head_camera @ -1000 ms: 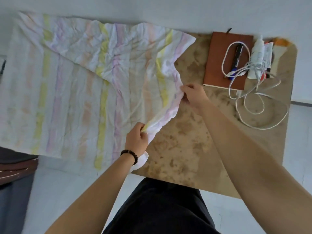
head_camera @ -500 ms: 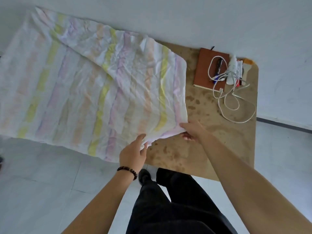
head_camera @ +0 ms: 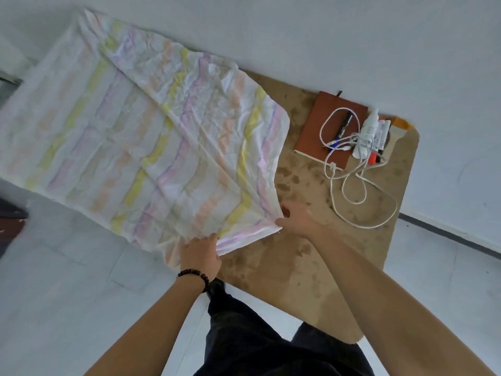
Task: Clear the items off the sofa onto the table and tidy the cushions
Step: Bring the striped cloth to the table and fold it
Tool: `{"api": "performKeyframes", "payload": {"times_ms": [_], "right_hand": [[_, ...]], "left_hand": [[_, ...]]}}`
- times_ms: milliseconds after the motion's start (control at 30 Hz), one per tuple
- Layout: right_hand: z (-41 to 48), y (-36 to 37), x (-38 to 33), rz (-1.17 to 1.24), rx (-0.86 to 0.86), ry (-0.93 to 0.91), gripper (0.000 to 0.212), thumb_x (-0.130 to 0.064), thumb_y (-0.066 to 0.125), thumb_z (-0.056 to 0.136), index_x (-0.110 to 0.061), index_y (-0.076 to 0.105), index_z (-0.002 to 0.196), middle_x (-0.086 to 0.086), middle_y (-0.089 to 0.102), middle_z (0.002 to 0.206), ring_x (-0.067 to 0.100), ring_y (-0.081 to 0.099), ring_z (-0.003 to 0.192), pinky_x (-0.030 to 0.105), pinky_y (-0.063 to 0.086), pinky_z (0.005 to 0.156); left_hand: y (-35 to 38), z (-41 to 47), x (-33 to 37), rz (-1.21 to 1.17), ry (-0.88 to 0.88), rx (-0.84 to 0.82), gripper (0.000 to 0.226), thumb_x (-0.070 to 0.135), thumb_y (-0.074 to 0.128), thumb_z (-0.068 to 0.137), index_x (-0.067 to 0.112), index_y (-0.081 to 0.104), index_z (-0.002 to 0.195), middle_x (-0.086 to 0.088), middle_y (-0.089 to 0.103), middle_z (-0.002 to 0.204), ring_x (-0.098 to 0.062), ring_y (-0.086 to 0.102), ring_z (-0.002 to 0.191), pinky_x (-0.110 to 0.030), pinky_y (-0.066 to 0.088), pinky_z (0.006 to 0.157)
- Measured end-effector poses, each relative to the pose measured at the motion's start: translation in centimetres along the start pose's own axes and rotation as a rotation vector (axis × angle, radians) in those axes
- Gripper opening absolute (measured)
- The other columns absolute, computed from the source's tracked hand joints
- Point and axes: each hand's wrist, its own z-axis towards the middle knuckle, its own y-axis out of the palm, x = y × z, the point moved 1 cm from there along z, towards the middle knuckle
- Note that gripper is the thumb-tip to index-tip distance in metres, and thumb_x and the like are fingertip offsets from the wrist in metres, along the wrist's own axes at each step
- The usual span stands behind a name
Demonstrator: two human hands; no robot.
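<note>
Gripping the cloth [head_camera: 162, 145] with the left hand [head_camera: 200, 253] at the table's [head_camera: 298, 267] near edge. Pinching its corner with the right hand [head_camera: 301, 218].

No legible text; print on tubes [head_camera: 381, 134] too blurred.

Plain pale wall [head_camera: 325, 36] across top and right. Pale tiled floor [head_camera: 67, 294] lower left, dark baseboard [head_camera: 447, 235] right. Brown mottled table [head_camera: 284, 267] against wall, centre. Dark furniture edge [head_camera: 10, 218] far left. Soft even light.
</note>
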Motion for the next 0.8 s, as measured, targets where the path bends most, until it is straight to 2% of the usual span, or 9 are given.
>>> {"api": "performKeyframes", "payload": {"times_ms": [167,267,367,400,467,533,667,733,800], "right_hand": [[-0.3,-2.6,4.2,-0.246,-0.025,-0.125,0.018,-0.019,0.054,0.082,-0.026,0.042,0.071,-0.004,0.050,0.068,0.018,0.051,0.061,0.026,0.036,0.051],[-1.6,-3.9,5.7,-0.354,-0.091,-0.196,0.017,-0.023,0.051,0.085,-0.031,0.047,0.072,-0.008,0.053,0.069,0.016,0.056,0.060,0.025,0.037,0.049],[-1.7,-4.3,6.3,-0.372,-0.204,-0.249,0.022,-0.030,0.054,0.086,-0.036,0.056,0.065,-0.008,0.060,0.070,0.020,0.061,0.073,0.032,0.052,0.062],[-1.6,-4.4,6.1,-0.345,-0.239,-0.250,0.019,-0.030,0.055,0.087,-0.040,0.066,0.073,-0.009,0.068,0.080,0.018,0.064,0.079,0.034,0.055,0.069],[-0.9,-4.9,5.4,-0.210,-0.280,-0.199,0.026,-0.031,0.058,0.091,-0.032,0.070,0.114,-0.007,0.070,0.110,0.015,0.065,0.092,0.024,0.052,0.068],[0.1,-5.5,4.4,-0.070,-0.221,-0.122,0.044,-0.035,0.057,0.093,-0.024,0.056,0.135,-0.005,0.063,0.114,0.015,0.061,0.093,0.018,0.043,0.059],[3.1,-6.7,1.0,0.014,-0.001,-0.080,0.019,-0.031,0.053,0.094,-0.015,0.061,0.100,-0.004,0.058,0.080,0.018,0.056,0.079,0.025,0.042,0.061],[5.4,-6.7,-1.1,0.133,0.128,-0.005,0.025,-0.034,0.055,0.090,-0.010,0.059,0.095,-0.001,0.057,0.078,0.020,0.056,0.071,0.027,0.043,0.060],[7.3,-6.7,-3.7,0.246,0.238,0.041,0.037,-0.043,0.057,0.083,-0.012,0.057,0.104,0.002,0.061,0.090,0.024,0.060,0.083,0.032,0.049,0.070]], "left_hand": [[2.1,-1.9,7.1,-0.150,-0.184,-0.018,0.044,0.001,0.045,0.082,0.013,0.047,0.124,-0.005,0.054,0.110,-0.025,0.048,0.100,-0.031,0.039,0.080],[3.3,-3.3,10.1,-0.136,-0.271,-0.024,0.035,0.018,0.049,0.081,0.012,0.048,0.116,-0.007,0.054,0.107,-0.028,0.049,0.096,-0.035,0.037,0.077],[4.8,-4.3,11.3,-0.192,-0.336,0.033,0.039,0.042,0.046,0.081,0.012,0.054,0.104,-0.007,0.057,0.095,-0.030,0.052,0.088,-0.036,0.036,0.072],[5.1,-4.4,11.5,-0.213,-0.354,0.056,0.040,0.046,0.042,0.082,0.012,0.055,0.102,-0.007,0.059,0.094,-0.030,0.053,0.087,-0.037,0.037,0.072],[5.4,-4.1,11.8,-0.269,-0.403,0.079,0.038,0.044,0.037,0.093,0.013,0.055,0.102,-0.007,0.060,0.097,-0.030,0.054,0.092,-0.039,0.039,0.077],[5.6,-3.3,11.9,-0.311,-0.461,0.079,0.034,0.040,0.036,0.098,0.013,0.055,0.106,-0.006,0.059,0.102,-0.030,0.053,0.097,-0.041,0.037,0.083],[6.9,-2.3,12.0,-0.388,-0.501,0.190,0.039,0.041,0.028,0.089,0.012,0.054,0.091,-0.005,0.054,0.084,-0.029,0.051,0.082,-0.039,0.029,0.073],[7.9,-2.1,11.9,-0.379,-0.458,0.292,0.037,0.039,0.027,0.086,0.013,0.053,0.083,-0.003,0.049,0.075,-0.027,0.047,0.072,-0.037,0.027,0.069],[8.4,-2.1,11.6,-0.376,-0.433,0.336,0.031,0.037,0.029,0.086,0.015,0.050,0.081,0.002,0.043,0.072,-0.024,0.043,0.068,-0.036,0.027,0.068]]}}
